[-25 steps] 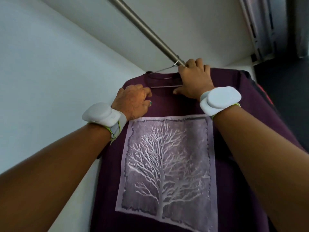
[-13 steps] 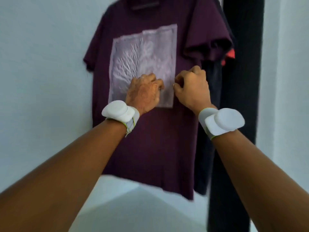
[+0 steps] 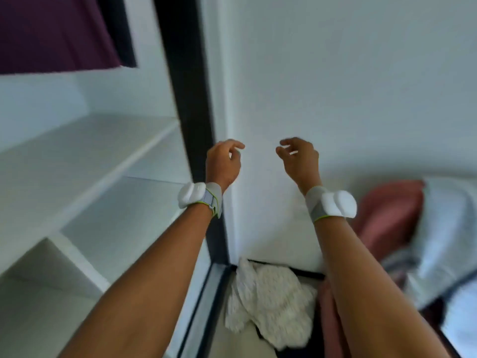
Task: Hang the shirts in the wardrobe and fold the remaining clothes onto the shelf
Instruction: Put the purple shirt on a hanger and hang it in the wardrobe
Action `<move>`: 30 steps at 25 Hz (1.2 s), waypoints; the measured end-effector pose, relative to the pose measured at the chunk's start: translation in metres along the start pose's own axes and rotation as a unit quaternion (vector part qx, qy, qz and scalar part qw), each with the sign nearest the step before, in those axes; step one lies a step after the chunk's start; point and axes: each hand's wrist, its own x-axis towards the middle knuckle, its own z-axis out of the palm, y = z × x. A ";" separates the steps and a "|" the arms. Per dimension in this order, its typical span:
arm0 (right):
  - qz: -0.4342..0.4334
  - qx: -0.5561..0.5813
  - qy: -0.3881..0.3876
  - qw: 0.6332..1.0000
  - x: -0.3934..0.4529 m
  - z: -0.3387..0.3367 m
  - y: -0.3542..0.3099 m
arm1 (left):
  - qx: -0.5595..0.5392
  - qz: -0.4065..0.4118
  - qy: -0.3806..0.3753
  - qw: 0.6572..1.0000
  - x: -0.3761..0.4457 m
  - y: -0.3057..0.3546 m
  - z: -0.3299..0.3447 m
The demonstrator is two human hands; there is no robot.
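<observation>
head view: both hands, left [image 3: 223, 164] and right [image 3: 299, 161], loosely spread, empty; white cloth [image 3: 268, 303] below, shelf [image 3: 85, 161] left.

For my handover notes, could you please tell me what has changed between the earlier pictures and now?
Both hands have let go of the purple shirt and dropped away from it: the left hand and right hand now hover empty, fingers loosely curled. The view has swung down and right, towards the white garment on the floor. The shirt stays hanging.

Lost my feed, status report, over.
Left hand and right hand open, empty. Purple shirt hangs upper left. White garment lies below. Nothing blocking.
</observation>
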 end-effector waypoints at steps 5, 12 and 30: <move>0.219 -0.035 0.047 0.974 -0.165 -0.085 0.137 | -0.087 -0.117 -0.238 0.960 -0.144 0.008 0.113; 0.493 -0.017 0.185 0.850 -0.434 -0.172 0.198 | -0.035 -0.118 -0.583 0.803 -0.368 0.063 0.161; 0.680 0.099 0.346 0.638 -0.669 -0.304 0.357 | 0.178 0.148 -0.746 0.625 -0.609 0.169 0.334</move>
